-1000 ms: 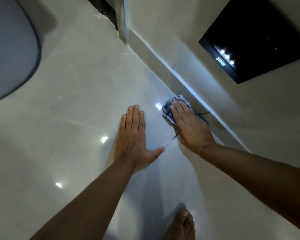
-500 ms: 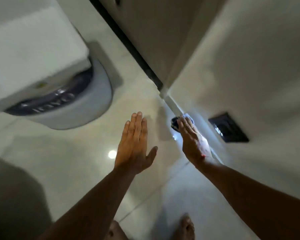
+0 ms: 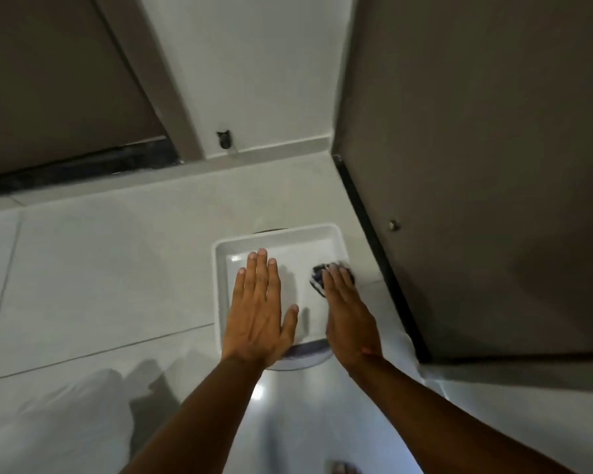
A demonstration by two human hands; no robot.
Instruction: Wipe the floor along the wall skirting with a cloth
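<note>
My right hand (image 3: 351,319) reaches forward with a crumpled blue and white cloth (image 3: 318,276) held under its fingertips. To its left my left hand (image 3: 259,309) is spread flat, palm down, holding nothing. Both hands lie over the top of a white square appliance (image 3: 288,241) that stands on the pale tiled floor (image 3: 110,275). I cannot tell whether they touch it. The pale wall skirting (image 3: 285,145) runs along the far wall, beyond the appliance. The cloth is well short of it.
A brown panel (image 3: 476,165) with a dark bottom strip (image 3: 374,241) rises close on the right. At the far left a dark floor strip (image 3: 83,167) lies under another brown panel. A small black fitting (image 3: 224,140) sits on the far wall. My foot (image 3: 343,468) shows at the bottom edge.
The view has swung from the skirting on the right to the far corner. Both hands lifted off the floor and now sit over the white appliance. The cloth stayed in my right hand.
</note>
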